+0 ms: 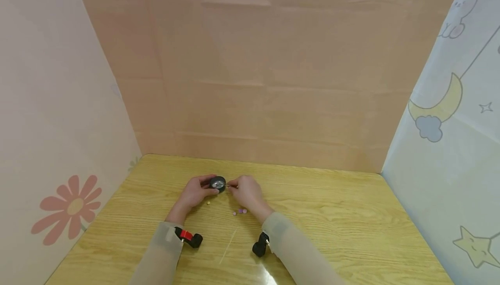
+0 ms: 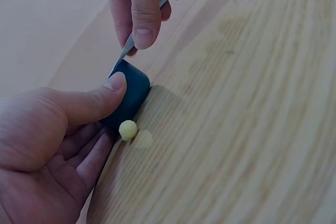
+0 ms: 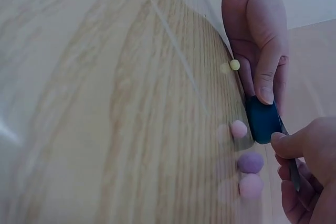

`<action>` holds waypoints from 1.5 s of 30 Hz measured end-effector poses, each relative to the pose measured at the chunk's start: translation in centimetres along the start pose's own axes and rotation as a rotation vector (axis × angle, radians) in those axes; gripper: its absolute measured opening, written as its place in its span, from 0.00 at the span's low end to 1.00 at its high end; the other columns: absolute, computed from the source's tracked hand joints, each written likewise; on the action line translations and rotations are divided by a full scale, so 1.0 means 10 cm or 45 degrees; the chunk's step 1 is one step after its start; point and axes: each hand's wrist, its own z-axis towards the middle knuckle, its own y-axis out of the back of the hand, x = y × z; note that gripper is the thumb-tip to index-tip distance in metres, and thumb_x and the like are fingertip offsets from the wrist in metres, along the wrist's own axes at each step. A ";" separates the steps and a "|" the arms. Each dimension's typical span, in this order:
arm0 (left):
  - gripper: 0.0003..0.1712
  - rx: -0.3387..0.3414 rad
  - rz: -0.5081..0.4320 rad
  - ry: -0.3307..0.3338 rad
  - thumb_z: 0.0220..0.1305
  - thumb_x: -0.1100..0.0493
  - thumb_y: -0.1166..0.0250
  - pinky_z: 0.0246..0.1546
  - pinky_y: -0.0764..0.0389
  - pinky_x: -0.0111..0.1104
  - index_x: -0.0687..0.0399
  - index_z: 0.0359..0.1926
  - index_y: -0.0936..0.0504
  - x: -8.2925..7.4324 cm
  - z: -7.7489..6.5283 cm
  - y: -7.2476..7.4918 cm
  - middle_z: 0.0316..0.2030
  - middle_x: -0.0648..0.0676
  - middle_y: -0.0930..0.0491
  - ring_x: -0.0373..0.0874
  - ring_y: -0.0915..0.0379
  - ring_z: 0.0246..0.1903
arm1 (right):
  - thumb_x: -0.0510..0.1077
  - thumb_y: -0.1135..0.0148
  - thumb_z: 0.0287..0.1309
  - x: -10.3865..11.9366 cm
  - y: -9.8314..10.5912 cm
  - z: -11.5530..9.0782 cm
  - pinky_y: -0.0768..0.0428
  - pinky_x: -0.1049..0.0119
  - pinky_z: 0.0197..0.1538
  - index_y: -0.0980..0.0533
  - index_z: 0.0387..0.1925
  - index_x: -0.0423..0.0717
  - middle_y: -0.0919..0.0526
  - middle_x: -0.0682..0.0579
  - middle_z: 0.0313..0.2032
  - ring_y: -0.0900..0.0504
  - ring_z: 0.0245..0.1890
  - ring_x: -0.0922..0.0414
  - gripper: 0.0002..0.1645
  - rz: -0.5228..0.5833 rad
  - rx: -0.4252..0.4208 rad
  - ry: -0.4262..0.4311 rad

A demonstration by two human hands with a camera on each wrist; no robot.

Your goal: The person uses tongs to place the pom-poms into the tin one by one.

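Wrist cameras sit nearest, at six o'clock in the head view, strapped over pale sleeves above a wooden table [image 1: 351, 233]. Moving out: three small balls, two pink and one purple [image 3: 250, 162], lie in a cluster just short of the right hand, and a lone yellow ball [image 2: 127, 129] rests on the table beside the left hand, touching or nearly touching the pot.

Now the action. Left hand [image 1: 195, 191] grips a small dark round pot [image 1: 217, 183], thumb curled over its side, fingers wrapped behind, steadying it on the table at about twelve o'clock from the balls. Right hand [image 1: 246, 191] pinches slim metal tweezers [image 2: 128, 45] between thumb and fingers, tips angled into the pot's shiny open mouth from its three o'clock side.

My read: the tweezers are working at the pot, either dropping a ball in or fetching one; whether the tips carry anything I cannot tell. Four balls remain outside, so the sorting looks far from done. The next move calls for a light, steady pinch on a tiny round ball that will roll at a nudge, with the pot held firm.

Beyond, plain cardboard walls [image 1: 254, 81] close the scene.
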 end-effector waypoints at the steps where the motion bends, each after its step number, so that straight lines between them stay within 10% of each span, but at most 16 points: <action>1: 0.34 0.000 0.002 -0.001 0.67 0.67 0.24 0.65 0.19 0.46 0.67 0.72 0.23 0.00 0.00 0.00 0.69 0.69 0.24 0.62 0.25 0.68 | 0.49 0.25 0.68 0.00 0.00 0.00 0.12 0.56 0.47 0.07 0.47 0.56 0.07 0.58 0.44 0.10 0.45 0.56 0.09 -0.002 -0.006 -0.002; 45: 0.35 -0.015 0.013 0.000 0.65 0.65 0.22 0.66 0.21 0.48 0.65 0.71 0.22 0.03 0.00 0.00 0.69 0.69 0.24 0.62 0.25 0.68 | 0.48 0.24 0.66 -0.16 0.07 -0.17 0.12 0.56 0.48 0.07 0.47 0.56 0.07 0.58 0.45 0.10 0.48 0.55 0.09 0.102 -0.033 -0.056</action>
